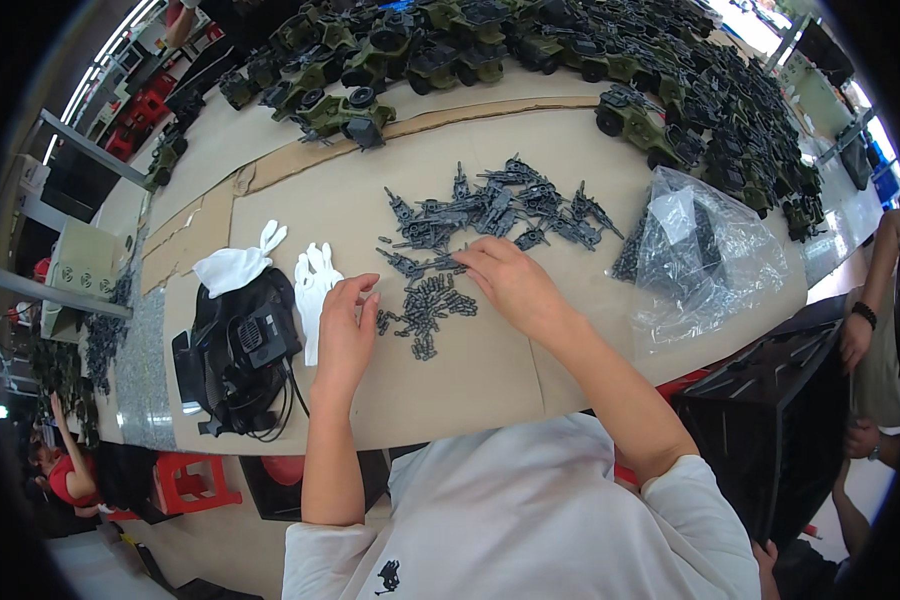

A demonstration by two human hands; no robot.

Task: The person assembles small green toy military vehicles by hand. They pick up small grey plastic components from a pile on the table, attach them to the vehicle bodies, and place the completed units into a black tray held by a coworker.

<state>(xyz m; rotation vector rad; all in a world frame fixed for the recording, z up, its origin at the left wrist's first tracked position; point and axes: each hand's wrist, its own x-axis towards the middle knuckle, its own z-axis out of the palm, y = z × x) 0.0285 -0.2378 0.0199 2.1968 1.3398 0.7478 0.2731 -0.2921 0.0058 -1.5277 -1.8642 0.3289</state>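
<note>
My right hand (pixel 515 288) is closed, thumb and fingertips pinching one end of a dark grey plastic toy gun piece (pixel 410 264) at the middle of the table. Left of it, my left hand (pixel 344 335) has its fingers bent and thumb slightly apart, with nothing visible between them. Between my hands lies a heap of small dark grey plastic parts (pixel 430 305). Just beyond is a loose pile of similar toy gun pieces (pixel 495 205), several of them overlapping.
A clear plastic bag (pixel 705 265) of dark parts lies on the right. Many green toy vehicles (pixel 655 125) crowd the far side. White gloves (pixel 313 290) and a black bag-like bundle (pixel 240 340) with a cable lie left. A black crate (pixel 770 420) stands right, with people nearby.
</note>
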